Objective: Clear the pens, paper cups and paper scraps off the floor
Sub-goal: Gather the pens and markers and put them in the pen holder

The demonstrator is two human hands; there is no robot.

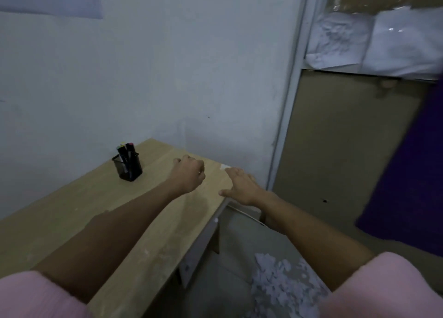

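A black mesh pen holder (127,167) with several marker pens stands on the wooden desk (100,212). My left hand (189,176) hovers over the desk to the right of the holder, fingers curled, with nothing seen in it. My right hand (241,185) is at the desk's right edge, fingers spread and relaxed, holding nothing. A heap of white paper scraps (280,286) lies on the grey floor below, right of the desk. A small white scrap (225,166) sits at the desk's far right corner.
The desk stands against a pale wall. To the right is a metal-framed shelf unit (285,135) with crumpled white bags (374,41) on top and a brown panel below. A purple cloth (407,178) hangs at far right.
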